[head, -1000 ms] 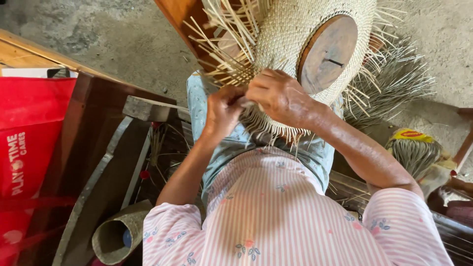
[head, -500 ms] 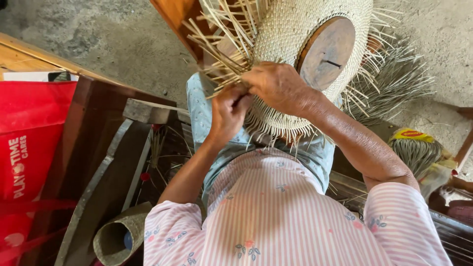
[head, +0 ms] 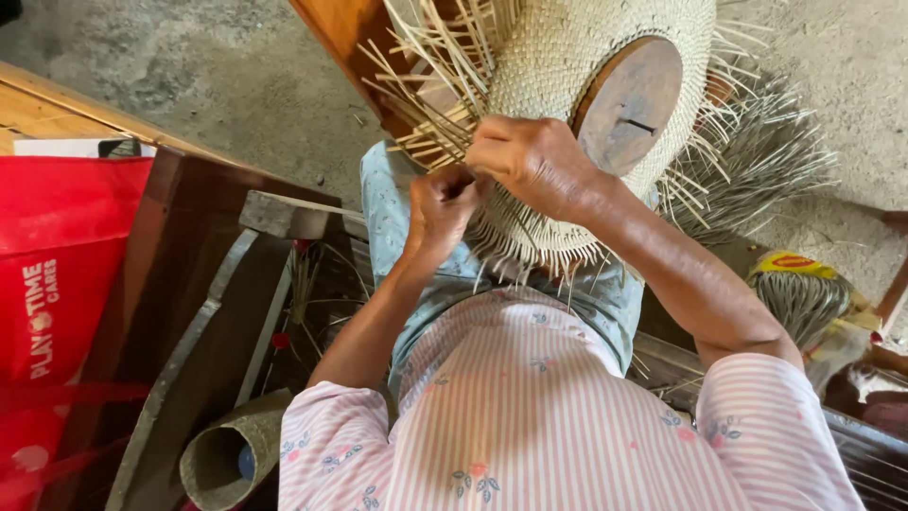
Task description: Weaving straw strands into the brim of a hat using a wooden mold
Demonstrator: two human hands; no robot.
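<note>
The woven hat [head: 567, 66] crown is finished; loose straw strands [head: 435, 104] at nine o'clock remain unwoven, pinched by both hands: left hand [head: 440, 203], right hand [head: 530, 161].

Loose straw ends [head: 430, 90] crowding hands.

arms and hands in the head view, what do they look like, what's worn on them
Both arms are bare from above the elbow down. Short sleeves, striped pink and white with small flower prints, cover the upper parts: the left sleeve and the right sleeve. The left hand and right hand wear no gloves; no rings, watch or bracelet show.
</note>
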